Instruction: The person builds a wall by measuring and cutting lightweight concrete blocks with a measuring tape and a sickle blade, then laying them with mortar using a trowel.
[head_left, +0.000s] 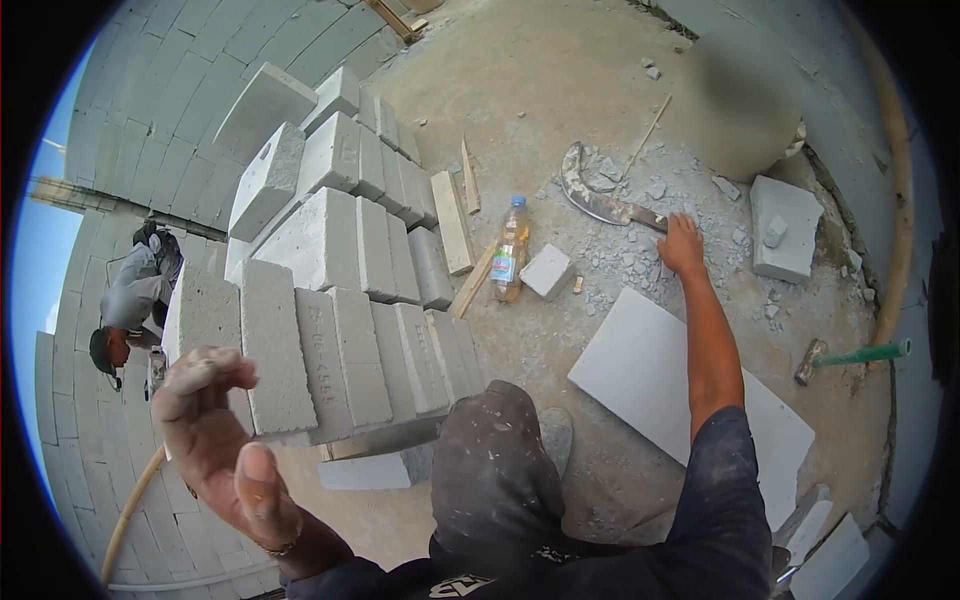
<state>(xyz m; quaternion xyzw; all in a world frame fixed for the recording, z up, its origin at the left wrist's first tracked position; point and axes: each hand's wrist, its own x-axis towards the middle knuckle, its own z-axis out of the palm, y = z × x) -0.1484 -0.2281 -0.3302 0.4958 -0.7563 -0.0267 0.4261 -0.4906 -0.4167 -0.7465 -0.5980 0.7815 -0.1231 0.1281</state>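
My left hand (225, 450) is raised at the lower left, in front of the stacked pale blocks (375, 255), its fingers curved and apart from the thumb, holding nothing. On the right, my right hand (683, 243) reaches down to the floor, its fingers on the handle end of a curved, worn blade (595, 200). The blade lies among grey rubble. How firmly the fingers close round the handle is hard to see. A large white slab (640, 370) lies beneath my right forearm.
A bottle with a blue cap (508, 250) stands beside a small block (547, 272). Wood strips (453, 222) lie by the stack. At the right are a block (785, 228) and a green-handled hammer (855, 356). Another person (135, 290) bends at the far left.
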